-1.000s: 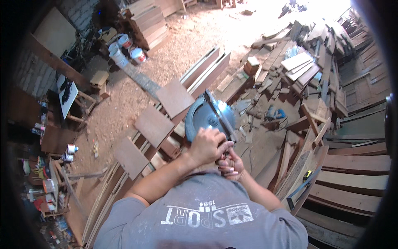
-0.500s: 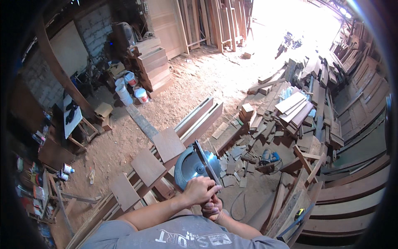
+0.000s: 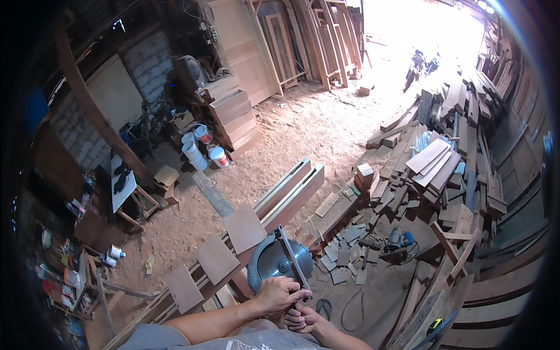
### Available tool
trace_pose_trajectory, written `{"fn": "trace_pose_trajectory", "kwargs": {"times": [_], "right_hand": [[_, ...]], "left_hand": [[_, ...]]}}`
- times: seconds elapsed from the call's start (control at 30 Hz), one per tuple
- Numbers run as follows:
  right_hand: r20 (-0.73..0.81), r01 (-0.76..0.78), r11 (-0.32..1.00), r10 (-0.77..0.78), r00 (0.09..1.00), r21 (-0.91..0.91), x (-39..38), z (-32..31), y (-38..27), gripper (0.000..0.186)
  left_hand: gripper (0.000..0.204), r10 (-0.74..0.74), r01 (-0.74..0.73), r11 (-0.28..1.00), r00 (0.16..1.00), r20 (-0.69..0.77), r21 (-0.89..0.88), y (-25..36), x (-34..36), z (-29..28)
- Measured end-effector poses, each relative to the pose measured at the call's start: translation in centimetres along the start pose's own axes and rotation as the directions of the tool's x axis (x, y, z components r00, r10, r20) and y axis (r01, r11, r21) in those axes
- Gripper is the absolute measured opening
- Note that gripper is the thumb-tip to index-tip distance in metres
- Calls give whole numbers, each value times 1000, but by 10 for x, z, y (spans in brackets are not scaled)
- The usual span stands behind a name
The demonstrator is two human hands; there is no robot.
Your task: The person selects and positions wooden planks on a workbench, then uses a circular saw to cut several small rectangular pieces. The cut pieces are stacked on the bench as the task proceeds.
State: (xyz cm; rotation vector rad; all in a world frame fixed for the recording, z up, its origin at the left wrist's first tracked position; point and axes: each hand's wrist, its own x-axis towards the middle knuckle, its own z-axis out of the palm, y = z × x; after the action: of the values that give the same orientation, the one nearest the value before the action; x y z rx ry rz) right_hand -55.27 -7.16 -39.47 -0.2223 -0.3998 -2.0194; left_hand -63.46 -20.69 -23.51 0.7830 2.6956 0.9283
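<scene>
A circular saw (image 3: 274, 262) with a large blue-grey guard and a long metal plate is held low in the middle of the view, its plate on edge. My left hand (image 3: 277, 294) has its fingers closed on the saw near the end of that plate. Just below, my right hand (image 3: 300, 319) is wrapped round the saw's handle, which is mostly hidden by my fingers. Square wooden panels (image 3: 216, 261) lie across long boards (image 3: 291, 192) beside the saw on the left.
A large heap of offcuts (image 3: 431, 163) fills the right, with a blue power tool (image 3: 399, 239) and loose cord. Paint buckets (image 3: 192, 154) and a white-topped table (image 3: 122, 186) stand left. Wooden frames (image 3: 280, 41) lean at the back. A tape measure (image 3: 433, 326) lies lower right.
My view has tilted upward, so the panels, heap and floor sit lower in the picture and more of the back shows. The saw, still in both hands, also appears lower.
</scene>
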Motion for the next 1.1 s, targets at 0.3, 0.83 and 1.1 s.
{"fn": "trace_pose_trajectory", "kwargs": {"times": [0.3, 0.83, 1.1], "right_hand": [[-492, -869, -163, -768, 410, -468, 11, 124, 5, 43], [16, 431, 885, -441, 898, 176, 15, 28, 49, 41], [-497, -37, 541, -739, 455, -840, -13, 40, 36, 30]], "left_hand": [[63, -106, 111, 993, 987, 117, -32, 11, 6, -7], [54, -42, 44, 993, 999, 30, -107, 7, -1, -10], [52, 78, -78, 995, 997, -5, -54, -2, -8, -1]]}}
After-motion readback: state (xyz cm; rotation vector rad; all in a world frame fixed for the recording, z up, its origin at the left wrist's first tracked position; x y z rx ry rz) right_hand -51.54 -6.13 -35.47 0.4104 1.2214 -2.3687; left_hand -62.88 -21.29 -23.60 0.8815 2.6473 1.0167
